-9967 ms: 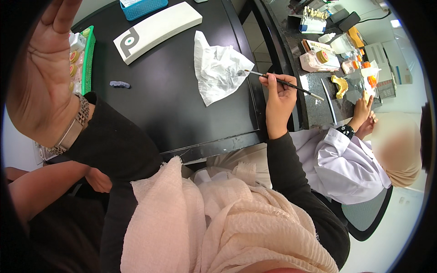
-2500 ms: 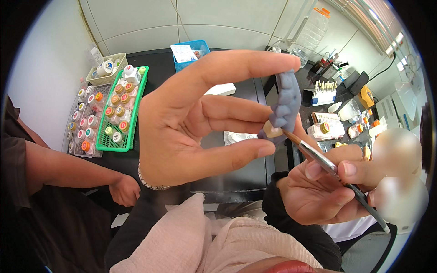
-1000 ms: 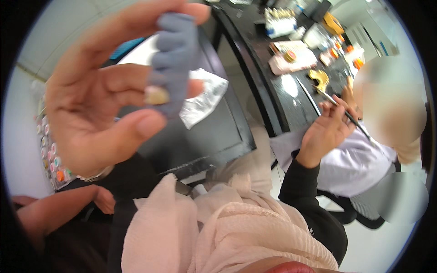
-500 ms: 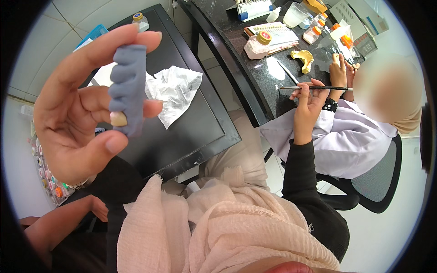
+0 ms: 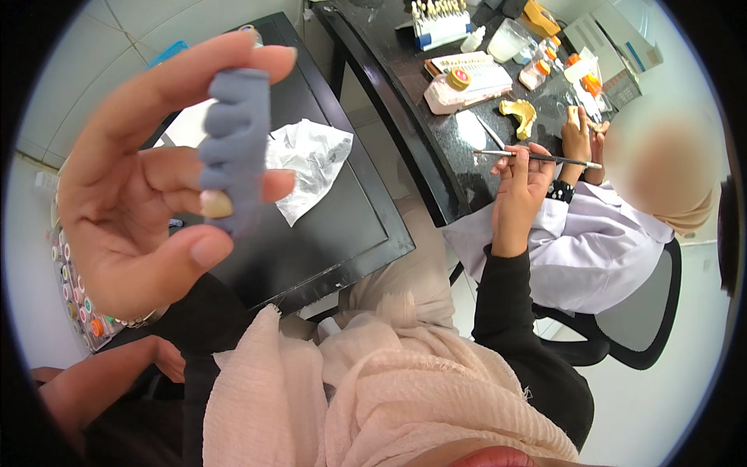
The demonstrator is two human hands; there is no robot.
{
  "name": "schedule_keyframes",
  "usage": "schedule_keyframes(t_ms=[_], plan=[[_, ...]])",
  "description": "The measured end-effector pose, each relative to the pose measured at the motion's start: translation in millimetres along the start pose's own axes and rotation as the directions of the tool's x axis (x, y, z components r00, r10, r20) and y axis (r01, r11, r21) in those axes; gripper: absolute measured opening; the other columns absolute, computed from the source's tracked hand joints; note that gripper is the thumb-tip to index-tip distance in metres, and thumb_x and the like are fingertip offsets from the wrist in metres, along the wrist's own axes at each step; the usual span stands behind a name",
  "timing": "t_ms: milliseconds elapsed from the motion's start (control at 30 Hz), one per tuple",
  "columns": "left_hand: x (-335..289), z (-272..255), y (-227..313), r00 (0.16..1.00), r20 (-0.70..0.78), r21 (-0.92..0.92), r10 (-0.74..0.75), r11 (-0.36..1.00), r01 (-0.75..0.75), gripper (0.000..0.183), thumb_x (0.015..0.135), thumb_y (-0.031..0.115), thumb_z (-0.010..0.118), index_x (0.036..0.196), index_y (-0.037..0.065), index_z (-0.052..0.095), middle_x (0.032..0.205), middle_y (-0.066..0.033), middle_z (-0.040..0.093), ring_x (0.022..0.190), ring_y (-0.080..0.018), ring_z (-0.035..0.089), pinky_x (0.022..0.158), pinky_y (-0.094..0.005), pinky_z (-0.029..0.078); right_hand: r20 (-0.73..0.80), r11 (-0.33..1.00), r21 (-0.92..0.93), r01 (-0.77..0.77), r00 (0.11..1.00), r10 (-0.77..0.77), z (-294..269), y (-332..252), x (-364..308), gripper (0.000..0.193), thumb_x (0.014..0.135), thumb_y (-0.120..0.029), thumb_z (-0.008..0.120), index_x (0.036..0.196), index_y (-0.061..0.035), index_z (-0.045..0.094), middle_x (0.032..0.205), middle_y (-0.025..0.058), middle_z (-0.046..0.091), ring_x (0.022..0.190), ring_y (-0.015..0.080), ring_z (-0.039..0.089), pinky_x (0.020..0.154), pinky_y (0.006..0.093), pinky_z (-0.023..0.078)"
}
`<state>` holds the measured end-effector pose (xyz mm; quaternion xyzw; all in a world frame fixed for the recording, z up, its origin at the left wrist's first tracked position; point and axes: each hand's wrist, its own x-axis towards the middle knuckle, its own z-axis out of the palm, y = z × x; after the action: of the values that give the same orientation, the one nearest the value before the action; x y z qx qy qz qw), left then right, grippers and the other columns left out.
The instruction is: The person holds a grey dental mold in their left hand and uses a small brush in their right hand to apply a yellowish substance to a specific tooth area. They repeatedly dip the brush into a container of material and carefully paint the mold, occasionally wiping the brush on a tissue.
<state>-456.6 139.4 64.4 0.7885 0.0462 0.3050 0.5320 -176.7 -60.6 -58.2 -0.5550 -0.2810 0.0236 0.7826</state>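
Observation:
My left hand point(image 5: 117, 226) holds up a grey-blue dental model point(image 5: 241, 148) on the left, pinched upright between thumb and fingers. Its scalloped row of teeth faces left. Low on that row sits one ivory tooth crown point(image 5: 216, 204) with a pinkish edge. Over at the right, a thin dark-handled brush point(image 5: 537, 158) lies across the fingers of my right hand point(image 5: 517, 194), its tip pointing left. The brush and the model are well apart. A crumpled white paper point(image 5: 315, 163) rests on the black table beyond the model.
A black desk point(image 5: 443, 144) at upper right bears a yellowish dental cast point(image 5: 519, 117), a jar with a gold lid point(image 5: 450, 89), a shade guide point(image 5: 440, 27) and several bottles. A co-worker in a white coat point(image 5: 599, 241) sits there. Small capped jars point(image 5: 82, 296) stand far left; another person's arm point(image 5: 117, 373) is below.
My left hand has shifted slightly right with the dental model. The brush in my right hand has tilted, its handle end now lower, and the right forearm has moved a little left.

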Motion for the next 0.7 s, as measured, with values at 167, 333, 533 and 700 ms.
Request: schedule_keyframes(t_ms=[167, 333, 533, 700], plan=[[0, 3, 16, 0.999, -0.032, -0.23, -0.015, 0.973, 0.007, 0.071, 0.069, 0.016, 0.068, 0.124, -0.007, 0.029, 0.123, -0.0247, 0.039, 0.087, -0.0217, 0.06, 0.07, -0.0222, 0.05, 0.077, 0.953, 0.301, 0.023, 0.996, -0.049, 52, -33, 1, 0.012, 0.088, -0.007, 0.042, 0.098, -0.0061, 0.037, 0.089, 0.0108, 0.051, 0.068, 0.0151, 0.048, 0.062, 0.0289, 0.043], [-4, -3, 21, 0.983, -0.109, -0.351, 0.146, 0.92, -0.175, 0.065, 0.069, 0.0, 0.063, 0.123, -0.009, 0.028, 0.124, -0.0266, 0.036, 0.094, -0.0269, 0.057, 0.079, -0.0307, 0.049, 0.193, 0.847, 0.528, 0.066, 0.962, -0.195, 135, -91, -15, 0.014, 0.087, -0.008, 0.042, 0.1, -0.0088, 0.038, 0.093, 0.0092, 0.048, 0.072, 0.0159, 0.05, 0.067, 0.0407, 0.049], [-19, -11, 23, 0.913, -0.242, -0.346, 0.328, 0.85, -0.397, 0.063, 0.068, -0.01, 0.059, 0.122, -0.009, 0.026, 0.124, -0.0284, 0.032, 0.098, -0.0305, 0.054, 0.085, -0.037, 0.046, 0.268, 0.625, 0.75, 0.217, 0.764, -0.587, 186, -134, -40, 0.01, 0.088, -0.01, 0.036, 0.098, -0.0102, 0.037, 0.089, 0.0046, 0.043, 0.075, 0.0113, 0.051, 0.082, 0.0615, 0.042], [-26, -14, 27, 0.893, -0.277, -0.271, 0.354, 0.863, -0.426, 0.068, 0.067, -0.011, 0.061, 0.124, -0.007, 0.025, 0.126, -0.0279, 0.031, 0.099, -0.0327, 0.053, 0.082, -0.0359, 0.048, 0.198, 0.562, 0.778, 0.281, 0.739, -0.644, 214, -126, -67, 0.01, 0.088, -0.009, 0.037, 0.097, -0.0122, 0.035, 0.087, 0.0032, 0.041, 0.066, 0.0121, 0.049, 0.08, 0.0664, 0.039]])
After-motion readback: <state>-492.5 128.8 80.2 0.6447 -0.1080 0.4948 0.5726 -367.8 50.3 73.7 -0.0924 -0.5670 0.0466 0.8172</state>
